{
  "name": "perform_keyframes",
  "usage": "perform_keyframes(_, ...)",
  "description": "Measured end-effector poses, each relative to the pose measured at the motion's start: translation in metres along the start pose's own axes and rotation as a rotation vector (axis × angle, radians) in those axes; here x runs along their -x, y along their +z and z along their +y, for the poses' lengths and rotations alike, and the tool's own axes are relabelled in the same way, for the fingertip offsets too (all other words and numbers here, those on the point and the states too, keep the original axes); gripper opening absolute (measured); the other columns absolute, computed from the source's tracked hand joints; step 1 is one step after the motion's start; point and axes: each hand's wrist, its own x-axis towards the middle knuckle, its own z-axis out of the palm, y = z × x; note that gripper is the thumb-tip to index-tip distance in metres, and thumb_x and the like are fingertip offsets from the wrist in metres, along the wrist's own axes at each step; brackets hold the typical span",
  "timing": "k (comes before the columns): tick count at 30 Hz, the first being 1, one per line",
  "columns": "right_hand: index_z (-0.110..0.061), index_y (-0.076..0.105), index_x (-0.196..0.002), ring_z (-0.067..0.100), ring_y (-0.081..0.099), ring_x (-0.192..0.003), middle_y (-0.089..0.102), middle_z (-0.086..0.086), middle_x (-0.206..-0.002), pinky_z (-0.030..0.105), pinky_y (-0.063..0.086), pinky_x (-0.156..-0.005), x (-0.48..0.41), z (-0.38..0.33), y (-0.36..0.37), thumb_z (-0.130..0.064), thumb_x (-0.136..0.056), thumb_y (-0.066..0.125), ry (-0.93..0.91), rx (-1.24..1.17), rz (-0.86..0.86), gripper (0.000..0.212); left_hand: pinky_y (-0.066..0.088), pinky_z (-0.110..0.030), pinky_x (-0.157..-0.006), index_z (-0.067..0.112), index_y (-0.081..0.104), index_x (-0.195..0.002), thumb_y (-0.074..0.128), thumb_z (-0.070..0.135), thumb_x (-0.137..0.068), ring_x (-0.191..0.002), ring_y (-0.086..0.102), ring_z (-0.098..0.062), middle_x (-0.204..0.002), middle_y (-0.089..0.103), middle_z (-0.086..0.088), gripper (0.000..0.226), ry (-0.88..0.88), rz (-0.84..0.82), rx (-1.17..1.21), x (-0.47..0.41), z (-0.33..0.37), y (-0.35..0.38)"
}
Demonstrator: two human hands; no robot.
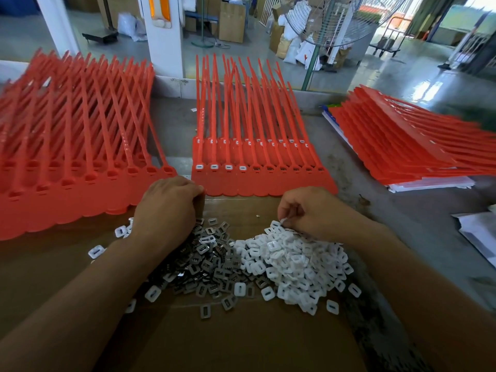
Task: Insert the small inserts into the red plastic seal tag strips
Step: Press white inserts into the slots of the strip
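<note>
A sheet of red seal tag strips point(265, 181) lies in the middle of the table; several of its left slots hold white inserts point(214, 166). On the cardboard point(241, 345) in front lie a heap of grey metal inserts point(212, 267) and a heap of white plastic inserts point(295, 261). My left hand point(167, 208) rests with curled fingers at the red sheet's near left corner, above the metal heap; what it holds is hidden. My right hand point(306, 210) pinches a white insert point(282, 220) at the top of the white heap.
A big stack of red strips point(69, 146) lies at the left and another stack point(408, 146) on white paper at the right. Loose paper point(477, 232) sits at the right edge. A fan point(332, 20) and a white pillar point(163, 36) stand behind the table.
</note>
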Motion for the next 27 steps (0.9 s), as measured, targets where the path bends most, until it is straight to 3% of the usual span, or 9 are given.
perform_keyframes(6,-0.021,0.064,-0.075,0.003,0.057,-0.062,0.065,-0.003,-0.073,0.017,0.047,-0.060,-0.011,0.001,-0.012,-0.006,-0.082,0.064,0.113,-0.311,0.113,0.017,0.038,-0.039,-0.094,0.010,0.064,-0.112,0.050,-0.002,-0.080,-0.106,0.053,-0.029,-0.115,0.062,-0.010,0.037,-0.001,-0.010,0.010,0.000,-0.001,0.001)
perform_keyframes(11,-0.022,0.061,-0.072,0.006,0.056,-0.063,0.064,0.000,-0.073,0.019,0.045,-0.060,-0.038,0.004,-0.012,-0.005,-0.085,0.060,0.181,-0.335,0.152,0.022,0.037,-0.039,-0.095,0.011,0.064,-0.112,0.050,-0.001,-0.080,-0.106,0.053,-0.030,-0.115,0.062,-0.010,0.037,-0.006,-0.005,0.011,0.000,0.000,0.000)
perform_keyframes(14,-0.021,0.061,-0.073,0.000,0.050,-0.062,0.056,-0.011,-0.067,0.008,0.040,-0.057,-0.058,0.002,-0.012,-0.005,-0.085,0.059,0.129,-0.255,0.209,0.021,0.037,-0.039,-0.096,0.011,0.063,-0.113,0.049,0.001,-0.082,-0.107,0.052,-0.029,-0.116,0.062,-0.009,0.036,-0.007,-0.008,0.011,0.000,0.000,-0.001)
perform_keyframes(17,-0.015,0.065,-0.085,-0.005,0.045,-0.063,0.050,-0.016,-0.066,-0.002,0.031,-0.048,-0.077,-0.002,-0.010,-0.003,-0.086,0.056,0.075,-0.203,0.268,0.014,0.038,-0.040,-0.097,0.011,0.062,-0.114,0.049,0.001,-0.082,-0.109,0.052,-0.028,-0.117,0.061,-0.009,0.036,-0.005,-0.018,0.012,0.000,0.001,-0.002)
perform_keyframes(23,-0.006,0.066,-0.092,0.009,0.051,-0.083,0.057,-0.005,-0.081,0.011,0.037,-0.061,-0.099,0.000,-0.003,0.000,-0.086,0.054,0.068,-0.200,0.309,0.015,0.039,-0.039,-0.094,0.010,0.064,-0.112,0.053,0.002,-0.082,-0.106,0.054,-0.028,-0.114,0.063,-0.009,0.033,0.012,-0.018,0.015,-0.001,0.003,-0.004)
perform_keyframes(27,-0.008,0.066,-0.092,0.010,0.053,-0.087,0.058,-0.002,-0.088,0.020,0.036,-0.072,-0.104,0.005,0.002,-0.001,-0.087,0.054,0.085,-0.188,0.281,0.015,0.038,-0.038,-0.094,0.010,0.064,-0.112,0.053,0.002,-0.082,-0.106,0.054,-0.029,-0.114,0.063,-0.010,0.033,0.015,-0.016,0.010,-0.001,0.003,-0.003)
